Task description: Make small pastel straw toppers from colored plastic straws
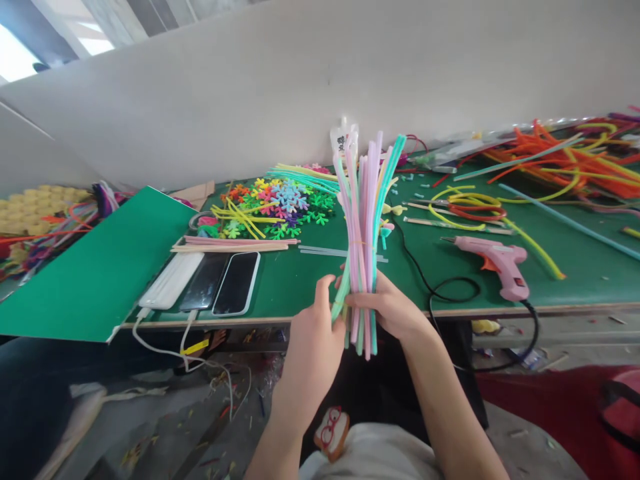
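A bundle of pastel pipe cleaners [365, 200] in pink, lilac, mint and teal stands nearly upright in front of me, above the table's front edge. A thin band seems to circle it partway up. My right hand [393, 303] is closed around the lower part from the right, thumb across the front. On the left side, my left hand [320, 327] pinches green stems low on the bundle, its index finger raised. Some of the fingers behind the stems are hidden.
On the green table [280, 287] lie a pink glue gun [495, 260] with a black cord, phones [237, 283], a white power bank [173, 280], a green board [105, 267], colourful snowflake pieces [280, 207] and loose orange pipe cleaners [545, 160]. A pale wall rises behind.
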A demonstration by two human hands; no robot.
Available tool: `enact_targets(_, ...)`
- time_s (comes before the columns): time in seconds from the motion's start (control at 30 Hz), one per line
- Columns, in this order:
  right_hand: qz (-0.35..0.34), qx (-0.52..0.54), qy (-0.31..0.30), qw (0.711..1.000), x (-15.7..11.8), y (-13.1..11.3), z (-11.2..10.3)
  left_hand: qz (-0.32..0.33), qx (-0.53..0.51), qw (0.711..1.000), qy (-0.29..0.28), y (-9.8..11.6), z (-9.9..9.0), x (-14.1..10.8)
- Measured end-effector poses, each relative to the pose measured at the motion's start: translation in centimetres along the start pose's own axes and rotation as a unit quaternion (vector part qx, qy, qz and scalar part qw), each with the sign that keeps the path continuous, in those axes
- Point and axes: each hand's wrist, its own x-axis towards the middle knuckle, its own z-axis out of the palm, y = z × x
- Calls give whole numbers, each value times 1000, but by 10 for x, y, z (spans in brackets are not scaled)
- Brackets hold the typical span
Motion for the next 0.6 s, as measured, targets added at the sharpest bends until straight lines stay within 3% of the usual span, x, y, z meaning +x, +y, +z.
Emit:
enact_targets(0.2, -31, -75, 2, 997, 5, 3, 9, -20, 44, 999, -4, -12, 0, 3)
enact_targets(0.4, -52, -130, -6, 990, 11, 7, 14, -38, 23, 999, -20, -20, -1, 5)
enact_targets(0.5, -53, -140, -9, 989, 13, 7, 16, -38, -36, 998, -23, -24, -3, 6)
enact_targets(0.6, -45, -138, -10, 989, 15, 6, 17, -39, -180, 981, -60, -28, -4, 8)
